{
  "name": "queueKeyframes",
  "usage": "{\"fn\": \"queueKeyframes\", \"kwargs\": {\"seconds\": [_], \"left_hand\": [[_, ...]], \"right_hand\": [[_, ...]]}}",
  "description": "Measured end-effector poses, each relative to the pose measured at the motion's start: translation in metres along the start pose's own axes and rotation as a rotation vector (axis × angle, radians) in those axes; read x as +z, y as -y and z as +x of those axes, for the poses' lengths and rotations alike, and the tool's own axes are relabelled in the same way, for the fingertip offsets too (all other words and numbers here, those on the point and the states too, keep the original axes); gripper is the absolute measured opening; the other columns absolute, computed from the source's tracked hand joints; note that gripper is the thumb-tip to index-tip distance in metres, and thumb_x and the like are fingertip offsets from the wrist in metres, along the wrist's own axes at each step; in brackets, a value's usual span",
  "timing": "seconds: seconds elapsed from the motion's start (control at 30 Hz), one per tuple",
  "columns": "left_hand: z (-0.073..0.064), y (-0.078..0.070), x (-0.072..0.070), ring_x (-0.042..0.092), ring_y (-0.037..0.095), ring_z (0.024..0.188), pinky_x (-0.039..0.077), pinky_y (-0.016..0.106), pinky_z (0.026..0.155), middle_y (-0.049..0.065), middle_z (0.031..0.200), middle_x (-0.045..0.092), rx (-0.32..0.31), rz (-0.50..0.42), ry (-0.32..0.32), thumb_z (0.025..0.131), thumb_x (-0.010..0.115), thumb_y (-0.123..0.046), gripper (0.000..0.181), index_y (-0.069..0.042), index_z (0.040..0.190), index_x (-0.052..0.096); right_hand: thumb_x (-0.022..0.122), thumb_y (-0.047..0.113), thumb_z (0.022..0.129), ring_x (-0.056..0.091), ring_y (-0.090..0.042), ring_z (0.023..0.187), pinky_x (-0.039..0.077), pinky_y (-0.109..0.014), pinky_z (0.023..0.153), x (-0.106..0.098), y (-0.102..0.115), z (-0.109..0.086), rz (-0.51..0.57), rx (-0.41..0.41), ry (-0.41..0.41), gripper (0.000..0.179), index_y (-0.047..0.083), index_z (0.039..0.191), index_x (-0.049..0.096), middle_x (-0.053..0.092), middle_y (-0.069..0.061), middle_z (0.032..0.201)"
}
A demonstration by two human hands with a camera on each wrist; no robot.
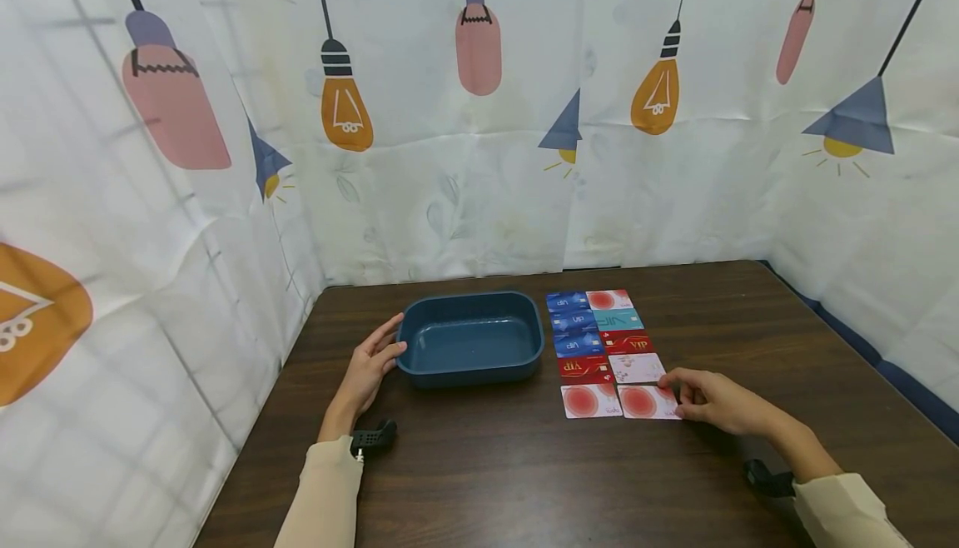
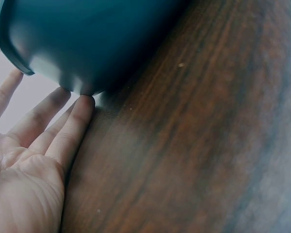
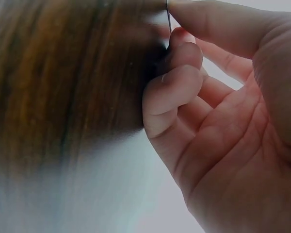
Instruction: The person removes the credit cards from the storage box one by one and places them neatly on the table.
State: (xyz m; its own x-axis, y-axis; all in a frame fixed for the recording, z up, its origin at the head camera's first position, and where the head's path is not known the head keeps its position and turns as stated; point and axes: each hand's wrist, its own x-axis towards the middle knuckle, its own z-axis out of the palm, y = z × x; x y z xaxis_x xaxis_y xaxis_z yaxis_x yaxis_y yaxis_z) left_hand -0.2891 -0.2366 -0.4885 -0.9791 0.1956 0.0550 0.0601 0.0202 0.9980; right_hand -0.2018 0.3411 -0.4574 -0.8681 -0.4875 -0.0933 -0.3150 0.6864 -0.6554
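A dark teal rectangular bin (image 1: pixel 470 380) stands on the table, left of the cards. My left hand (image 1: pixel 367 369) is at its left end. In the left wrist view, the straight fingers (image 2: pixel 68 131) touch the bin's outer wall (image 2: pixel 102 43). Two columns of cards lie to the right. My right hand (image 1: pixel 719 402) pinches the right edge of the nearest right-hand card (image 1: pixel 640 403), white with a red circle. Edge-on in the right wrist view, the card (image 3: pixel 169 22) shows as a thin line between thumb and finger, the other fingers curled.
Beside the pinched card lies a matching card (image 1: pixel 588 401). Farther back are blue cards (image 1: pixel 575 344), red cards (image 1: pixel 584 369), a teal card (image 1: pixel 618 320) and a pale patterned card (image 1: pixel 635 368). White printed curtains (image 1: pixel 479 181) border the brown wooden table (image 1: pixel 479 481).
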Motion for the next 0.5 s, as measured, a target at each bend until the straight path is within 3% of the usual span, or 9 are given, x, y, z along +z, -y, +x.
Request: {"fn": "queueKeyframes", "kwargs": {"seconds": [0.23, 0.5], "left_hand": [[0.0001, -0.0003, 0.0006, 0.038, 0.035, 0.147, 0.05, 0.017, 0.095, 0.014, 0.163, 0.036, 0.001, -0.012, -0.003, 0.104, 0.06, -0.02, 0.061, -0.02, 0.16, 0.036], [0.0006, 0.0, 0.0005, 0.038, 0.034, 0.146, 0.05, 0.017, 0.094, 0.014, 0.163, 0.037, 0.003, -0.011, -0.007, 0.104, 0.06, -0.02, 0.061, -0.02, 0.16, 0.037]], "right_hand": [[0.072, 0.022, 0.095, 0.049, -0.006, 0.068, 0.042, -0.022, 0.059, -0.0014, 0.0013, 0.0015, -0.046, 0.046, -0.032, 0.038, 0.008, 0.129, 0.062, 0.055, 0.002, 0.086], [0.072, 0.02, 0.095, 0.048, -0.005, 0.067, 0.041, -0.022, 0.058, -0.0006, 0.0013, 0.0022, -0.034, 0.037, -0.04, 0.037, 0.008, 0.128, 0.062, 0.055, 0.001, 0.085]]}}
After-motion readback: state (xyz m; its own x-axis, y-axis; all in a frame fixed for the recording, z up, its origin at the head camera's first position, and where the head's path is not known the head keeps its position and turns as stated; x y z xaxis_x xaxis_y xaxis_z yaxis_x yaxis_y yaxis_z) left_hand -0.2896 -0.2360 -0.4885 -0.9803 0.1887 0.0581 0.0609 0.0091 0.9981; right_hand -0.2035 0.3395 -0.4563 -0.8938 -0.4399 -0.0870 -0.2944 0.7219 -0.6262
